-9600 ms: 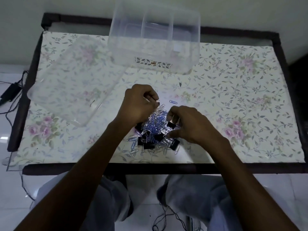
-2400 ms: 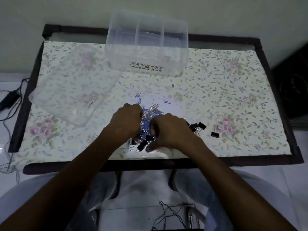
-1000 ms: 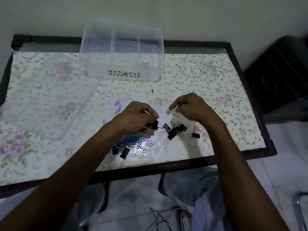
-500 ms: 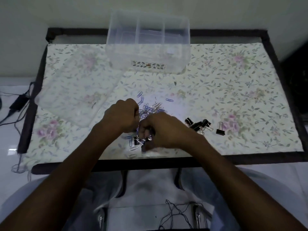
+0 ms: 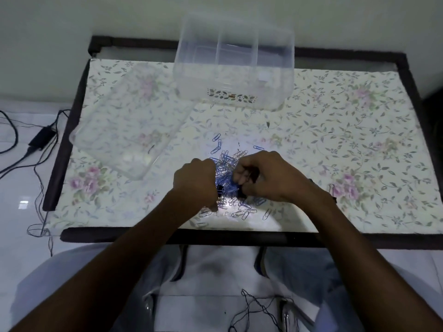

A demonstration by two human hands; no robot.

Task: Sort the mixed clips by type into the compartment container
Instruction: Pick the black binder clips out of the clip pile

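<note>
Hands had returned to the tangled heap of blue and silver wire paper clips [image 5: 227, 173]: left hand [image 5: 195, 182] fisted, contents hidden; right hand [image 5: 268, 178] curled round a black binder clip [image 5: 254, 174]. Half a second earlier the separated binder clips showed; the right forearm now hid them. The clear plastic compartment container [image 5: 235, 65] seemed empty, so sorting had barely begun.

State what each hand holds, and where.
Cannot be told. Both the left hand and right hand are curled in the clip pile, fingertips hidden.

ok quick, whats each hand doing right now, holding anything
Left hand: curled shut in the clip pile; what it grips cannot be told.
Right hand: fingers curled around something dark, likely a black binder clip.
</note>
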